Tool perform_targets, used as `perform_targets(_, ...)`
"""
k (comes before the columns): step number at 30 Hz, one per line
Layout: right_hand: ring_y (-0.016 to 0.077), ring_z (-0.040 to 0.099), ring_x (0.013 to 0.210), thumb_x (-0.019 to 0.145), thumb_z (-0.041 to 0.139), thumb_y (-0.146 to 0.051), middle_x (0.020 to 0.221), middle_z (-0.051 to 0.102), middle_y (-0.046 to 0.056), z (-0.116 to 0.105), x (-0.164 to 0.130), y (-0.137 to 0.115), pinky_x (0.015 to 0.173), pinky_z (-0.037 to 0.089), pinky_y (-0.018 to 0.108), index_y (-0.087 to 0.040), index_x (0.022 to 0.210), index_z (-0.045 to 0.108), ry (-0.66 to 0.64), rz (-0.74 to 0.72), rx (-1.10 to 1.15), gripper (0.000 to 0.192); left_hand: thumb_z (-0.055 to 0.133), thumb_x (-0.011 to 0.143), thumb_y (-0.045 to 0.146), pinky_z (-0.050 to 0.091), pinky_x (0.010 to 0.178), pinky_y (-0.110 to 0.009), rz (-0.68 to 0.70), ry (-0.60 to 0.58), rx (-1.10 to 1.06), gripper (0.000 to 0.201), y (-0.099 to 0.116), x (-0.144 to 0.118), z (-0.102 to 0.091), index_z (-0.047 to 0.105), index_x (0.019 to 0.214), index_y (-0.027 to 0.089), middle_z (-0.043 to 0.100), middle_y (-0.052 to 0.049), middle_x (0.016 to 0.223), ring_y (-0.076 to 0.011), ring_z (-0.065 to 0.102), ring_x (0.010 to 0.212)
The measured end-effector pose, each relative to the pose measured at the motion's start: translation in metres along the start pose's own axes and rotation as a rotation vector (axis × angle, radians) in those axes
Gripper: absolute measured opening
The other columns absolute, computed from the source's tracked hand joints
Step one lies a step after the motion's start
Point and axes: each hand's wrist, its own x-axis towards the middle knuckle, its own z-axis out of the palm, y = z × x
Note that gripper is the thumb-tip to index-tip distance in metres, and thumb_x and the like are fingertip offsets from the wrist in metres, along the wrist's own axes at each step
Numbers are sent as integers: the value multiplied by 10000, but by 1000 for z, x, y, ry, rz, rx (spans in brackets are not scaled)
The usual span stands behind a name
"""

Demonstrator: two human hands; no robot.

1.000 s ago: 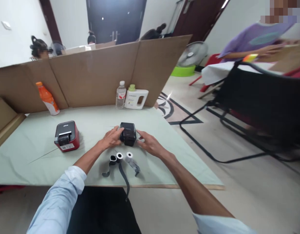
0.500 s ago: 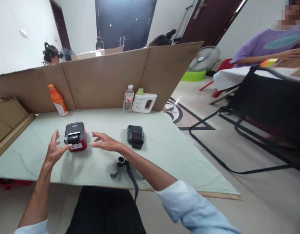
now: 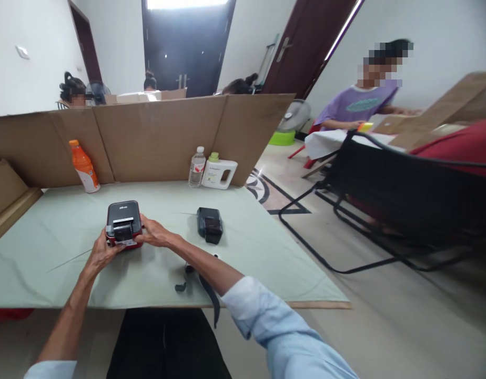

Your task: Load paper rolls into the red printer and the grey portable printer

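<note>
A black-and-red label printer [image 3: 123,215] is on the left part of the green-covered table [image 3: 164,197]. My left hand [image 3: 103,252] grips its left side and near corner, and my right hand [image 3: 153,231] grips its right side. The fingers behind the printer's sides are partly hidden. Right of my right hand sits a smaller dark printer-like device [image 3: 210,225], touched by neither hand. A black strap [image 3: 210,292] lies beneath my right forearm and hangs over the table's front edge; part of it is covered by the arm.
Along the cardboard partition [image 3: 160,139] stand an orange bottle [image 3: 85,167], a clear water bottle [image 3: 196,168] and a white jug with a green cap [image 3: 219,172]. To the right are a black folding chair [image 3: 404,195] and a person in a purple shirt [image 3: 359,105] at another table.
Both hands have closed in from either side and taken hold of the label printer; before, they were apart from it and open. The camera view has shifted somewhat.
</note>
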Motion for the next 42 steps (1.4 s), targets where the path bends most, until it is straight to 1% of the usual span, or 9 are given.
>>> perform_targets(8, 262, 648, 1083, 750, 758, -213, 1262, 705, 67, -69, -83, 11, 997, 497, 407, -225, 1465, 513, 110, 84, 34, 756, 807, 730, 350, 567, 967, -461, 100, -168, -79, 775, 44, 9, 89, 509, 1430, 201, 732, -100, 1250, -316, 700, 1120)
perform_targets(12, 261, 637, 1105, 743, 758, -221, 1257, 701, 77, -85, -102, 14, 1012, 490, 413, -196, 1471, 519, 123, 77, 84, 766, 799, 737, 318, 557, 984, -477, 138, -202, -69, 785, 58, 9, 112, 490, 1448, 195, 728, -110, 1272, -324, 698, 1134)
perform_targets(16, 274, 632, 1139, 750, 755, -236, 1267, 698, 86, -87, -106, 12, 1024, 494, 423, -187, 1451, 550, 130, 57, 134, 732, 801, 764, 316, 550, 1012, -491, 181, -191, -30, 802, 65, 7, 113, 462, 1480, 193, 707, -128, 1328, -334, 687, 1173)
perform_targets(19, 276, 642, 1132, 749, 756, -228, 1270, 698, 89, -86, -106, 12, 1015, 504, 426, -193, 1465, 538, 122, 76, 149, 750, 766, 788, 286, 569, 987, -479, 183, -203, 23, 760, 66, 8, 108, 472, 1483, 200, 730, -112, 1278, -322, 705, 1130)
perform_targets(22, 272, 650, 1124, 754, 765, -234, 1270, 700, 82, -85, -109, 13, 1005, 512, 426, -216, 1493, 510, 142, 92, 134, 782, 732, 802, 275, 604, 911, -432, 177, -216, 35, 729, 62, 9, 102, 487, 1485, 205, 730, -102, 1262, -301, 716, 1100)
perform_targets(27, 271, 658, 1096, 772, 785, -272, 1222, 720, 69, -84, -113, 18, 960, 528, 407, -243, 1515, 495, 198, 106, 64, 798, 719, 833, 299, 629, 788, -371, 241, -129, 64, 711, 50, 5, 97, 486, 1499, 209, 673, -137, 1357, -259, 730, 1040)
perform_targets(30, 266, 665, 1078, 786, 783, -290, 1200, 726, 65, -84, -114, 19, 932, 536, 389, -244, 1519, 495, 191, 103, 56, 789, 681, 881, 297, 640, 809, -384, 346, -90, 137, 601, 47, 3, 95, 532, 1460, 231, 671, -125, 1363, -238, 732, 1006)
perform_targets(36, 250, 657, 1034, 818, 759, -298, 1204, 722, 65, -79, -116, 21, 926, 524, 375, -230, 1499, 529, 231, 102, 0, 722, 677, 925, 312, 603, 1014, -473, 485, -60, 245, 405, 49, 7, 90, 632, 1318, 229, 698, -119, 1336, -270, 710, 1123)
perform_targets(42, 268, 650, 1068, 836, 742, -269, 1223, 725, 70, -76, -117, 22, 961, 504, 383, -237, 1482, 548, 256, 85, -32, 676, 681, 928, 352, 647, 911, -445, 461, -63, 279, 415, 49, 9, 88, 633, 1324, 238, 702, -114, 1331, -268, 723, 1078)
